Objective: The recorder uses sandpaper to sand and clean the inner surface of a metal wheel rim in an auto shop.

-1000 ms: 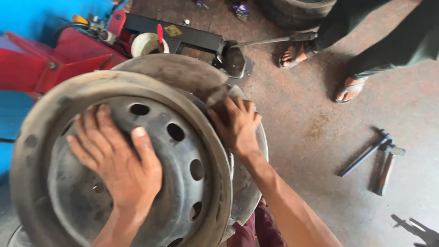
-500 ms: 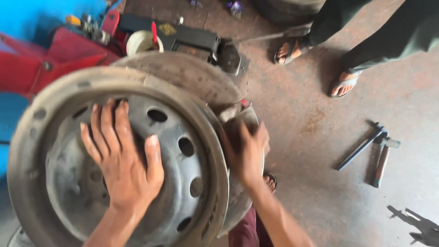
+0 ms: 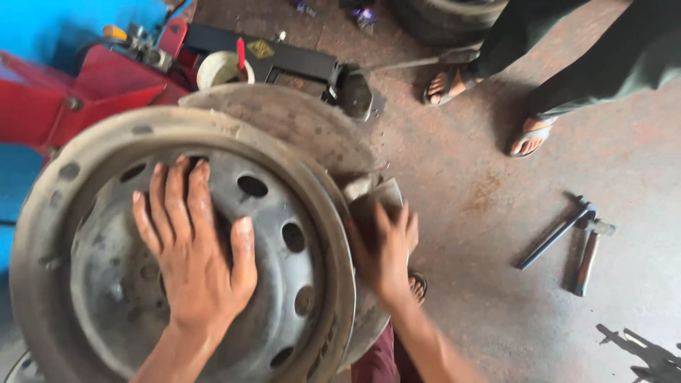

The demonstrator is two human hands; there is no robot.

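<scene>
Left hand (image 3: 195, 255) spread flat on wheel (image 3: 92, 177), holding nothing; right hand (image 3: 386, 252) pressing gray pad (image 3: 372, 195) on rim edge.

A red machine (image 3: 64, 99) is seen at ten o'clock, sandalled feet (image 3: 489, 106) at one o'clock, hand tools (image 3: 567, 241) lie at three o'clock.

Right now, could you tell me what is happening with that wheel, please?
A person braces a rusty grey steel wheel rim with the left hand spread flat on its holed face. The right hand presses a worn grey sheet against the rim's outer edge; it is blurred. A second person in sandals stands nearby, and metal hand tools lie on the concrete floor.
</scene>
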